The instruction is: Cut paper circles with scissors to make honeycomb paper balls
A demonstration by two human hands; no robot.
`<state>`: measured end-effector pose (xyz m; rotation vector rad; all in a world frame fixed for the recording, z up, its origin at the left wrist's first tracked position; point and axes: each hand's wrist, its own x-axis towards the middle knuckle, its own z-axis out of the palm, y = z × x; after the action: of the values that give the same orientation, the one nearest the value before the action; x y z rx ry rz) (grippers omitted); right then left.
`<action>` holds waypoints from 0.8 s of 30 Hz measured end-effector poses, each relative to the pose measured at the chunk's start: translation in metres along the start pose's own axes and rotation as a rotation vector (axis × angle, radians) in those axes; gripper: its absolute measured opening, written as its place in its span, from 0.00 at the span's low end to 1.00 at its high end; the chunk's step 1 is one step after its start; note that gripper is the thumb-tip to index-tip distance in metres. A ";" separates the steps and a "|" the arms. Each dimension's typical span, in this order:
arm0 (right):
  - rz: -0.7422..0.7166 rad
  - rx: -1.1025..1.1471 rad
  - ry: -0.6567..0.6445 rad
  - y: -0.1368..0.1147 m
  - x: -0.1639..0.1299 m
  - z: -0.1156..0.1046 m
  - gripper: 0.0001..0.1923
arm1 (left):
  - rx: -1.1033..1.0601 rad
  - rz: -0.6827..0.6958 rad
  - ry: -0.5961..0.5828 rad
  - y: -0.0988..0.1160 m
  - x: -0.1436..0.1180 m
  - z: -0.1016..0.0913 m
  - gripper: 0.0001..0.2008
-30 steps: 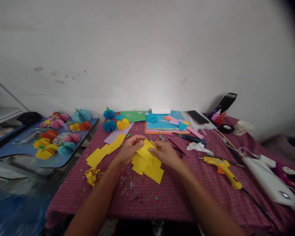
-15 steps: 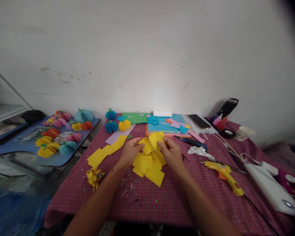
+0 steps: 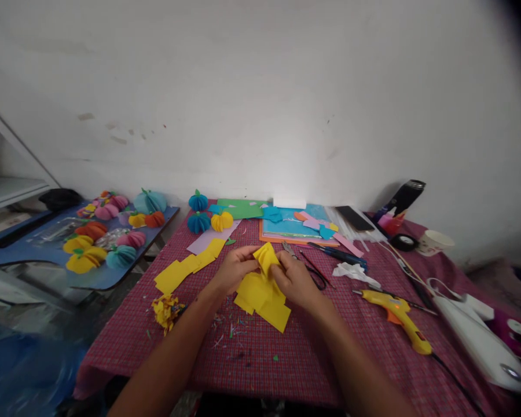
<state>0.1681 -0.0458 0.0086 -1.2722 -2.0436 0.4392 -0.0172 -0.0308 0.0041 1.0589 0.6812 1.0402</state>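
Note:
My left hand and my right hand pinch a folded yellow paper piece between them, just above a loose pile of yellow paper squares on the red checked tablecloth. More yellow squares lie in a row to the left of my left hand. A crumpled heap of yellow scraps sits near the table's left front corner. Small paper trimmings are scattered in front of the pile.
A yellow glue gun lies right of my hands, its cord running off the front. Scissors, a blue-handled tool, coloured paper sheets and paper pumpkins sit farther back. A side board at left holds several paper pumpkins.
My hands lifted the yellow piece up off the pile half a second ago, then brought it back down and closer together; it now looks folded narrower.

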 end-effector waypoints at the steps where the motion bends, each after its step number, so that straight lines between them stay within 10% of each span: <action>1: 0.008 -0.005 0.006 0.000 0.000 0.000 0.05 | 0.001 -0.003 -0.014 0.000 -0.001 0.000 0.22; 24: 0.096 0.335 0.207 0.007 0.004 0.005 0.10 | 0.246 0.086 0.179 -0.007 0.004 0.001 0.14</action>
<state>0.1675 -0.0386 0.0026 -1.1600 -1.6608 0.6372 -0.0123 -0.0281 -0.0016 1.2248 0.9326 1.1558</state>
